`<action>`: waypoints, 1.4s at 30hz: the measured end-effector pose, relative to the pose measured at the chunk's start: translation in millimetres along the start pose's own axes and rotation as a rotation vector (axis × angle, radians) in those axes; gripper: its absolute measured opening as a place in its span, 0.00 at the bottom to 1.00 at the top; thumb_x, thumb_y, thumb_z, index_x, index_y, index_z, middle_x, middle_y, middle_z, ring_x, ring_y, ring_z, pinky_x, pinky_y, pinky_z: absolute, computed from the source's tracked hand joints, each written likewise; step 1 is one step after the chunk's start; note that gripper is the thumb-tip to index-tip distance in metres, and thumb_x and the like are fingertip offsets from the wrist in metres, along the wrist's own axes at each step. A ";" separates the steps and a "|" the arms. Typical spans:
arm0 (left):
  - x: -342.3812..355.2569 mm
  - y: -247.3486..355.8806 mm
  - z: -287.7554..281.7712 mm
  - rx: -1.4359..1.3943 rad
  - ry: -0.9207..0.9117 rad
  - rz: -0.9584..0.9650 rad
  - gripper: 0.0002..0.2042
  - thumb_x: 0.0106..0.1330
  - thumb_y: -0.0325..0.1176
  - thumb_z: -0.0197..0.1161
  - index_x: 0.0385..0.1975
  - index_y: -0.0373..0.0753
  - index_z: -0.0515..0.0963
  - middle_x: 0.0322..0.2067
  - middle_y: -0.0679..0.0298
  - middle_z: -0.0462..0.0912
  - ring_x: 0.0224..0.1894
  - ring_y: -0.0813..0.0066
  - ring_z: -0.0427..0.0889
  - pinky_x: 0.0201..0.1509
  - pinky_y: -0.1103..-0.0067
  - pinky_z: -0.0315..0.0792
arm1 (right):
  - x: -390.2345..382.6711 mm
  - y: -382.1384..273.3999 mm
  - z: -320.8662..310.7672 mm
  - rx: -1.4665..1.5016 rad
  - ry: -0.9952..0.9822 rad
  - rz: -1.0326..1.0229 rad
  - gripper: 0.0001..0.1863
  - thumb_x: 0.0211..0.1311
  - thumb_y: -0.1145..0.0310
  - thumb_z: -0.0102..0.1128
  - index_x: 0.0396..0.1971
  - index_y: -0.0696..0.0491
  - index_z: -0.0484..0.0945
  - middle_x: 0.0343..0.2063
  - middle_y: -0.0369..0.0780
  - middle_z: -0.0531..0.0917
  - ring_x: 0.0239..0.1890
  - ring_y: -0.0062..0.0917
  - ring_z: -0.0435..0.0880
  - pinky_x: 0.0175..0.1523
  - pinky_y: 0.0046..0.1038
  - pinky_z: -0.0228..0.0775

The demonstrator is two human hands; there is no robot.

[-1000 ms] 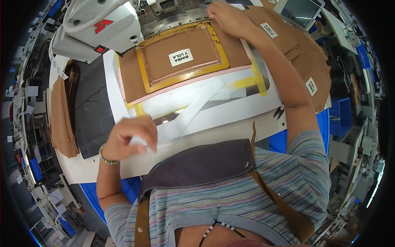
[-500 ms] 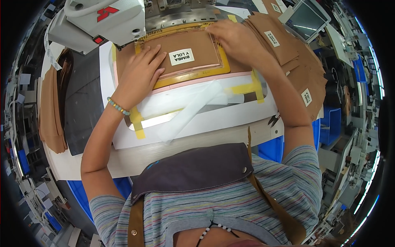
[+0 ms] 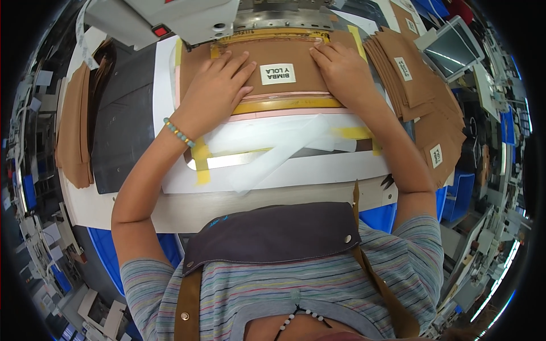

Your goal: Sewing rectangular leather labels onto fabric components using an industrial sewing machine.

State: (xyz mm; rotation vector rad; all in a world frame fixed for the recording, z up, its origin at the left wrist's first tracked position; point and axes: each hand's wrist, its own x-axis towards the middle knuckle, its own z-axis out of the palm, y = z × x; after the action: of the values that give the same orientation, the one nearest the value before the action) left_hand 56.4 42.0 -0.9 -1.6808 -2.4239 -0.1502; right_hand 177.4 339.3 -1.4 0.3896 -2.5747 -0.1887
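Observation:
A brown fabric panel (image 3: 264,54) with a white printed label (image 3: 277,74) lies flat within a yellow frame (image 3: 284,104) beneath the machine head. My left hand (image 3: 215,85) rests on the panel's left part, palm down, with fingers spread. On the right part lies my right hand (image 3: 347,77), its fingers extended and slightly bent, tips near the frame's far edge. It hides the frame's right side. Neither hand grips anything. Below the frame, a translucent white strip (image 3: 284,150) crosses a white sheet held with yellow tape (image 3: 201,162).
A white machine head (image 3: 187,20) with a red switch overhangs the far left. Stacked brown panels (image 3: 395,71) lie at right, with more brown pieces (image 3: 73,131) at far left. A screen (image 3: 452,48) stands at far right. Dark snips (image 3: 388,181) lie near my right forearm.
My right hand has come down from the frame's far right corner onto the panel, its fingers flatter. My left hand stays spread on the panel. The whole view has shifted slightly.

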 end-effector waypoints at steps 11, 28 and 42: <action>3.5 2.7 -2.7 0.026 -0.003 -0.002 0.24 0.79 0.43 0.59 0.70 0.40 0.74 0.72 0.57 0.74 0.72 0.52 0.72 0.72 0.62 0.67 | 14.5 -0.6 -19.6 0.105 -0.207 0.045 0.13 0.66 0.70 0.63 0.47 0.57 0.84 0.49 0.41 0.89 0.52 0.34 0.85 0.54 0.37 0.80; 24.7 20.0 -2.8 -0.056 0.027 0.023 0.21 0.78 0.39 0.60 0.66 0.39 0.76 0.70 0.55 0.75 0.71 0.51 0.72 0.72 0.61 0.68 | 17.6 18.0 -28.9 0.127 -0.369 0.025 0.20 0.67 0.71 0.64 0.58 0.54 0.84 0.59 0.35 0.86 0.56 0.32 0.82 0.59 0.33 0.80; 49.5 41.5 -7.5 -0.104 0.022 0.006 0.21 0.78 0.36 0.59 0.67 0.37 0.75 0.69 0.53 0.75 0.71 0.49 0.71 0.74 0.61 0.68 | 28.9 24.2 -36.0 0.205 -0.300 -0.038 0.20 0.64 0.72 0.66 0.56 0.54 0.86 0.56 0.35 0.87 0.59 0.32 0.81 0.61 0.32 0.80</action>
State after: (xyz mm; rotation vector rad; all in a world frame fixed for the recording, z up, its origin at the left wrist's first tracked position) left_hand 79.1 100.6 15.8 -1.7187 -2.4342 -0.2979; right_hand 166.6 351.2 48.2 0.5199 -2.8954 0.0058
